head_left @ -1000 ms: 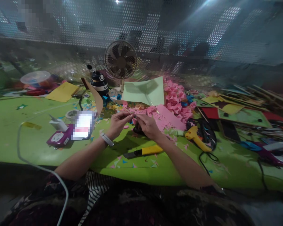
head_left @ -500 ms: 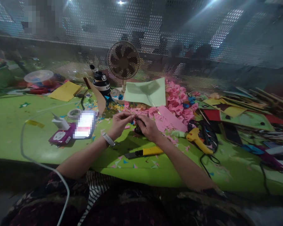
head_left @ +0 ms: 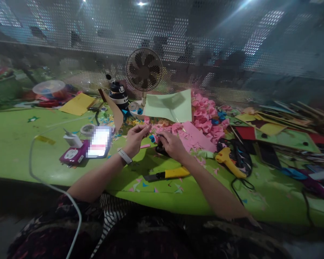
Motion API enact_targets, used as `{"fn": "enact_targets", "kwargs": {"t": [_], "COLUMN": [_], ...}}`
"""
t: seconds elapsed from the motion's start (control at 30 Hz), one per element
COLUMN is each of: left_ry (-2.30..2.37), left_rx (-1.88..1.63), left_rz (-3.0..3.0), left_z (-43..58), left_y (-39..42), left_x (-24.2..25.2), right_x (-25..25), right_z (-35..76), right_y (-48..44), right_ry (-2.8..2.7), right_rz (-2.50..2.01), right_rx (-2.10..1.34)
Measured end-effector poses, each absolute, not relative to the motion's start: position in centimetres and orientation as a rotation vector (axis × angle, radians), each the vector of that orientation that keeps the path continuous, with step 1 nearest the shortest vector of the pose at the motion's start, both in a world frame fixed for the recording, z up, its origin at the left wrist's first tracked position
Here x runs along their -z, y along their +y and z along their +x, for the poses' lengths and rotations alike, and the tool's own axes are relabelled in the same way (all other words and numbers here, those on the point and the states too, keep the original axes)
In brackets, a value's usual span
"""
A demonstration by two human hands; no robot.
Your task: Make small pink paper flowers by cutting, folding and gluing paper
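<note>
My left hand (head_left: 135, 138), with a white band at the wrist, is closed in a pinch above the table, its fingertips over the pink scraps. What it pinches is too small to make out. My right hand (head_left: 172, 145) is curled just to the right, a gap between the two. At its fingertips shows a small blue and pink paper piece (head_left: 152, 138). A dark object (head_left: 160, 149) lies under the right hand, mostly hidden. A short pink strip (head_left: 145, 146) rests between the hands. Nearer me lies a yellow utility knife (head_left: 175, 173), blade pointing left.
Pink folded paper pieces (head_left: 205, 111) are heaped behind, beside a pale green sheet (head_left: 169, 105). A fan (head_left: 144, 70) and a dark bottle (head_left: 119, 96) stand at the back. Left are a lit phone (head_left: 98, 142) and purple power strip (head_left: 71, 155); right, a yellow glue gun (head_left: 229, 162).
My hands, fingertips together before, have parted slightly. The blue and pink paper piece now shows between them. The whole view has shifted a little.
</note>
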State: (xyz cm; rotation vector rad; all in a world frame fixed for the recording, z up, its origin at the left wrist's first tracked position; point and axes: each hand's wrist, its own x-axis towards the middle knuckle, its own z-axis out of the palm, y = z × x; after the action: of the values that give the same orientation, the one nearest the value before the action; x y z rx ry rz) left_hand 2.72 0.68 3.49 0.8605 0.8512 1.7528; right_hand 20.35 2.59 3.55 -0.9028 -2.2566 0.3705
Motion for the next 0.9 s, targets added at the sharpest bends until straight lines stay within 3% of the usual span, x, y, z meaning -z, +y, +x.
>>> {"fn": "enact_targets", "kwargs": {"t": [0.3, 0.5, 0.73, 0.9], "left_ry": [0.792, 0.815, 0.677, 0.697], "left_rx": [-1.711, -1.715, -1.469, -1.405], "left_rz": [0.707, 0.645, 0.695, 0.709], "left_z": [2.9, 2.0, 1.6, 2.4], "left_y": [0.6, 1.2, 1.1, 0.4], "left_x": [-3.7, -3.7, -3.7, -3.9], "right_x": [-4.6, -5.0, -6.0, -6.2], "right_z": [20.1, 20.0, 20.3, 19.9], "right_y": [2.0, 1.8, 1.9, 1.4], "right_ry": [-2.055, -2.023, -1.502, -1.403], "right_rz": [-0.815, -0.837, -0.875, -0.817], "right_rx": [-1.152, -1.175, -1.344, -1.647]}}
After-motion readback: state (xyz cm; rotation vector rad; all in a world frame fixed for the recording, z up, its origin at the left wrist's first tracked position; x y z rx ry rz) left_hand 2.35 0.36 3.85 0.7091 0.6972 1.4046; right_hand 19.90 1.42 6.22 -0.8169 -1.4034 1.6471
